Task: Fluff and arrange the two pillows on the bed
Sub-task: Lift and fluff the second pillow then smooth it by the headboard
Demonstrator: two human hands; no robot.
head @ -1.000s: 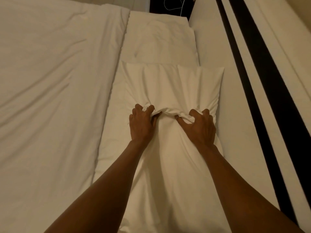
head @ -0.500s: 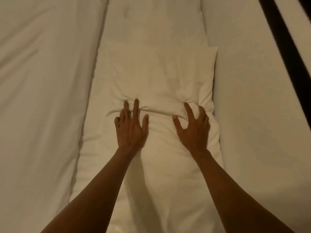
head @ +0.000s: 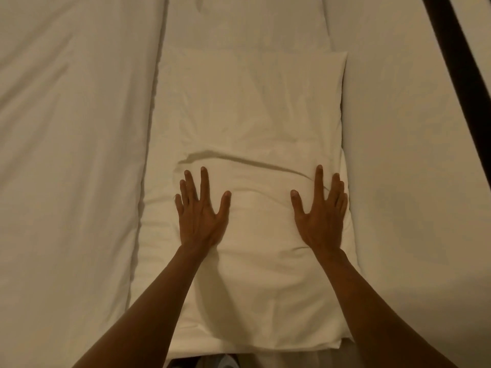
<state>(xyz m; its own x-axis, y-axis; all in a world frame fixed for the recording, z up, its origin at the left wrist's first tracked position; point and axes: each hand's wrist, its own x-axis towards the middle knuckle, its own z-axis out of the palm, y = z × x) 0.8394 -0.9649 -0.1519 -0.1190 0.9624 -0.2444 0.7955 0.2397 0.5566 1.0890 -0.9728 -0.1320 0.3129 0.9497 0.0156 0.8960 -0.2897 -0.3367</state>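
A white duvet (head: 69, 155) fills the left side and runs off the top, left and bottom edges, its right border lying against the pillows. In the middle, a near white pillow (head: 249, 115) lies lengthwise on the bed; its bottom corners sit close to the lower edge, where a dark, blurred shape below it cannot be made out. Past its far end a second pillow (head: 244, 22) is cut off by the top edge, so its full outline is hidden. No writing, labels or brand marks are visible on any fabric. The left hand (head: 200, 211) rests flat, palm down, fingers spread, on the left half of the near pillow, gripping nothing. The right hand (head: 322, 212) lies the same way by the right edge, fingers straight, holding nothing. A shallow crease runs just beyond both sets of fingertips. To the right lies the bare bed sheet (head: 409, 181), and a dark stripe (head: 457, 75) crosses the upper right corner.
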